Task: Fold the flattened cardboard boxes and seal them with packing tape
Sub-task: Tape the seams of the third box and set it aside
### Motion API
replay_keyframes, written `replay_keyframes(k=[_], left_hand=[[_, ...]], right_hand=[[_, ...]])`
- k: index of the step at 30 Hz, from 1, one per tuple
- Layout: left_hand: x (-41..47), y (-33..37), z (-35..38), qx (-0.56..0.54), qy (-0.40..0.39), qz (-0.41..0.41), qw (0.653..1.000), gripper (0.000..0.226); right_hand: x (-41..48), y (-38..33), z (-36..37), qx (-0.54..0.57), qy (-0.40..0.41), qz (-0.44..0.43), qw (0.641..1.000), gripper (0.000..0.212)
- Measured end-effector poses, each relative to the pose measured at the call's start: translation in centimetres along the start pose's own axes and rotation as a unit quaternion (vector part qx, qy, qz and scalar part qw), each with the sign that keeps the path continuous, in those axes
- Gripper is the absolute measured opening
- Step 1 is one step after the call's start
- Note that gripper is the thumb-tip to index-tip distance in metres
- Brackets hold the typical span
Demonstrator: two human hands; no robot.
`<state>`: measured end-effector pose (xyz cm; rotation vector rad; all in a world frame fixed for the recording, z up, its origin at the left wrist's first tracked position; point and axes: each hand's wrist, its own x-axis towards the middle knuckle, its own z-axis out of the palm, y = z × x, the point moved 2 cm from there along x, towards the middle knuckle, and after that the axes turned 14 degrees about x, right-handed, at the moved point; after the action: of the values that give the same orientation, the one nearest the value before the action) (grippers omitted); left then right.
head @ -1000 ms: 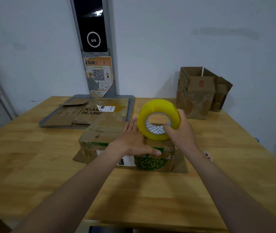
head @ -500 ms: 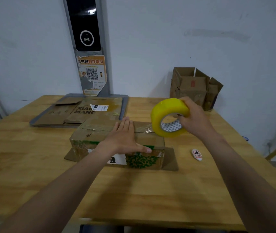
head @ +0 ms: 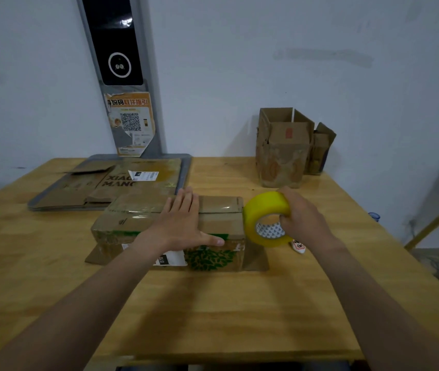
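Filling most of the view, a wooden table (head: 213, 303) stands against a pale wall. At its far left lies a grey tray (head: 187, 170) bearing flattened cardboard (head: 100, 186) with dark lettering and a white label. Behind the tray a grey post rises up the wall, carrying a black panel (head: 114, 38) and below it an orange poster (head: 131, 124) with a QR code.

At the table's middle sits the folded box (head: 221, 212), its top flaps closed and a glossy band of clear tape showing across them. Its near side shows a green leaf print (head: 210, 259) and a white shipping label (head: 172, 259). Bottom flaps splay out flat on the table at both ends.

At the far right, near the wall, stands an upright open box (head: 282, 153), with a smaller open box (head: 320, 151) just beside it.

The left hand (head: 180, 223) lies palm down on the folded box's top, fingers straight and close together, thumb spread along the near edge, pressing the flaps.

The right hand (head: 301, 218) grips the yellow tape roll (head: 263, 207), fingers curled over its outer band and a digit hooked into the patterned core. The roll stands on edge at the box's right end, level with the top. Whether a strip runs from it to the box cannot be told.

A small white item (head: 298, 246) with red marks lies on the table just under the right wrist.
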<state>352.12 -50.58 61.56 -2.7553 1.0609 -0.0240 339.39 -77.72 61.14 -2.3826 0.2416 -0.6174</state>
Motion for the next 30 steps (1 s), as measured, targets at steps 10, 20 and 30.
replay_keyframes(k=[10,20,30], left_hand=[[1.7,8.8,-2.6,0.021,0.017,0.096,0.995,0.122],[-2.6,5.3,-0.9,0.03,0.063,0.071,0.995,0.116],[-10.7,0.2,0.3,-0.008,0.036,0.054,0.998,0.109]], right_hand=[[-0.3,0.3,-0.7,0.01,-0.051,-0.009,0.999,0.055],[-4.2,-1.0,-0.6,0.078,-0.188,-0.06,0.977,0.088],[-7.5,-8.3,0.4,0.12,-0.311,-0.098,0.937,0.048]])
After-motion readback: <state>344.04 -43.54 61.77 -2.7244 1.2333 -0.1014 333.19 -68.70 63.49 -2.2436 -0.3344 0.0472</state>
